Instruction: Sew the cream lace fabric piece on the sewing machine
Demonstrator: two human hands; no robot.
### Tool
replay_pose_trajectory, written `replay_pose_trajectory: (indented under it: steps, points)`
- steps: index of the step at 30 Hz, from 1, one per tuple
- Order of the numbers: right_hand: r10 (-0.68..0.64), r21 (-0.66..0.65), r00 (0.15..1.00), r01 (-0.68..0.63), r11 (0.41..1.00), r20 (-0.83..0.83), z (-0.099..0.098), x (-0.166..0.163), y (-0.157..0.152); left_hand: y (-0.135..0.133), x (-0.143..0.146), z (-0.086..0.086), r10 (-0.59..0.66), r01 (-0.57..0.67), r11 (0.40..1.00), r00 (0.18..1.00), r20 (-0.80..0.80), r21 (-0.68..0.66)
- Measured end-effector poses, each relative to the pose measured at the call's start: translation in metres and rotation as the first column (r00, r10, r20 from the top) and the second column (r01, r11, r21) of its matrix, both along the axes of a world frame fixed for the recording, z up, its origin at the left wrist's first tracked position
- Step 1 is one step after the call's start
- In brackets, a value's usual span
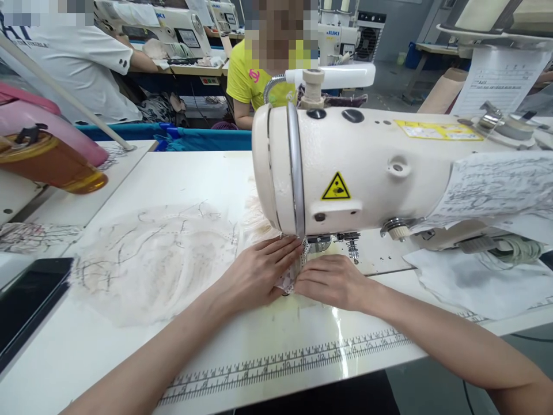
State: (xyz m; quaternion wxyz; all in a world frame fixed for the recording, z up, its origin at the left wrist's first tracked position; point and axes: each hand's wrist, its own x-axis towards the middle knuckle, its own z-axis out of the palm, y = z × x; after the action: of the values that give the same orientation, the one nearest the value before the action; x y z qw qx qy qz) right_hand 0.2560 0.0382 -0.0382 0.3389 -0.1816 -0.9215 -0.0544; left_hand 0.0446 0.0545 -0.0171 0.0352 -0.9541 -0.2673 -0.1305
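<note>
The desk (199, 176) bore a sewing machine (367, 155), with sheer cloth (159, 259) to its left. The left hand (261, 271) lay flat, fingers extended; the right hand (332, 282) was curled, its grip unclear. Between them, touching both, was lace (288, 280).

1 head-worn view, forward and down

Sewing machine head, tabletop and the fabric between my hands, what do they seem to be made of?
Sewing machine head: probably painted metal, cream and smooth, with a soft sheen.
Tabletop: perhaps laminated board, judging by its flat pale surface and bright glare.
Fabric: a thin textile, possibly lace, as its fine pattern suggests; it's mostly covered, so the fibre can't be told.
</note>
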Motion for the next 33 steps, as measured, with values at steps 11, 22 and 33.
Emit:
replay_pose_trajectory:
  steps: [11, 22, 33]
  points:
    - [-0.061, -0.024, 0.997, 0.062, 0.998, 0.042, -0.002, 0.004, 0.000, -0.002, 0.003, -0.003, 0.061, -0.061, 0.998, 0.997, -0.041, 0.001]
    - [-0.146, -0.094, 0.987, 0.152, 0.984, 0.068, -0.007, 0.013, -0.002, -0.012, 0.016, -0.006, 0.158, -0.157, 0.983, 0.987, -0.005, 0.100]
    - [-0.177, -0.024, 0.981, 0.179, 0.983, 0.073, 0.007, 0.015, 0.004, -0.018, 0.021, -0.006, 0.213, -0.207, 0.965, 0.977, -0.017, 0.158]
